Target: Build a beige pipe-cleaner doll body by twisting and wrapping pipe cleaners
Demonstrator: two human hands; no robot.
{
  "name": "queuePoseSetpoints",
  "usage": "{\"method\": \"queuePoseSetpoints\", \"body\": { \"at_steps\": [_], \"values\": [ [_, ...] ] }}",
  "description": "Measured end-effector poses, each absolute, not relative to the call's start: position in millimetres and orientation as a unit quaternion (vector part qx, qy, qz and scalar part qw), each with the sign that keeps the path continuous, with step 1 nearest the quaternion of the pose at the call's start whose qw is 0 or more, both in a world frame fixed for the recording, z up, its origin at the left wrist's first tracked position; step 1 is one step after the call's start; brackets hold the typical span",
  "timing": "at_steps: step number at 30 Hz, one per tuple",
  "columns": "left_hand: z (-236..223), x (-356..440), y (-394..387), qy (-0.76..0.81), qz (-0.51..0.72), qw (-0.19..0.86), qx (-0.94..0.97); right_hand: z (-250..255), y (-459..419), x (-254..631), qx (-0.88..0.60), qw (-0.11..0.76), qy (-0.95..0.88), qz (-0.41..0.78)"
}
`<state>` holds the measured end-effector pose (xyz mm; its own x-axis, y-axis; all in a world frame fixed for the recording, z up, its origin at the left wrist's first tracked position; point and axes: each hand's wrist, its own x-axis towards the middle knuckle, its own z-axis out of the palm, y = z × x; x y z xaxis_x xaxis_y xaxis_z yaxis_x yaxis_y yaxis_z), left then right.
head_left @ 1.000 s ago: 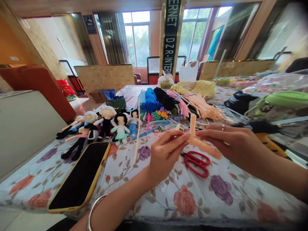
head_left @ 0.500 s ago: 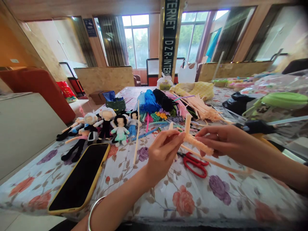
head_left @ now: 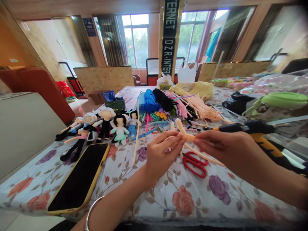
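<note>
**Reader:** State the condition of the hands.

**Guide:** The left hand (head_left: pixel 165 149) and right hand (head_left: pixel 220 144) are each closed in a fingertip pinch on the same fuzzy peach piece (head_left: pixel 189 138). The piece sits between them, apparently raised off the tabletop (head_left: pixel 158 205), with a short prong (head_left: pixel 180 126) rising beside the left hand.

**Reader:** Why the two-sided hold?

**Guide:** Probably for stability. Soft material of this kind should bend readily; support from both sides would limit that. The prong's upper end is left free, likely to avoid crushing it.

**Reader:** And the layout?

**Guide:** Red-handled scissors (head_left: pixel 195 164) lie just below the hands, presumably for ready reach. The phone (head_left: pixel 78 179) lies well to the left, seemingly to leave the middle free.

**Reader:** Quantities?

**Guide:** Held piece: one. Scissors: one pair. Phone: one. Pale strip (head_left: pixel 136 138), lying alone right of the dolls (head_left: pixel 121 132): one. Dolls: at least six; overlap prevents an exact total. Strands in the coloured heap (head_left: pixel 151 101): not countable.
</note>
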<state>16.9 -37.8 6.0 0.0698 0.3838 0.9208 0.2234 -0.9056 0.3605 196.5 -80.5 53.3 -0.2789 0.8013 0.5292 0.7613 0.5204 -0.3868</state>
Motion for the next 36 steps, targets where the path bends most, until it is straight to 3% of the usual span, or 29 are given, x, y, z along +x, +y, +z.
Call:
{"method": "queuePoseSetpoints", "body": {
  "at_steps": [5,12,20,28,36],
  "values": [
    [7.1,14.4,-35.0,0.214,0.62,0.121,0.745,52.4,-78.4,196.4,-0.508,0.346,-0.788,0.031],
    [4.6,15.5,-28.1,0.251,0.577,0.256,0.734,55.7,-70.6,204.2,-0.523,0.325,-0.774,0.151],
    [1.5,15.7,-29.8,0.271,0.571,0.129,0.764,54.2,-71.6,204.2,-0.512,0.341,-0.737,0.28],
    [4.5,15.7,-32.6,0.211,0.6,0.11,0.764,53.8,-61.4,205.6,-0.484,0.347,-0.73,0.336],
    [7.0,14.2,-35.0,0.171,0.589,0.087,0.785,55.4,-58.0,203.0,-0.447,0.378,-0.794,0.161]
  ]
}}
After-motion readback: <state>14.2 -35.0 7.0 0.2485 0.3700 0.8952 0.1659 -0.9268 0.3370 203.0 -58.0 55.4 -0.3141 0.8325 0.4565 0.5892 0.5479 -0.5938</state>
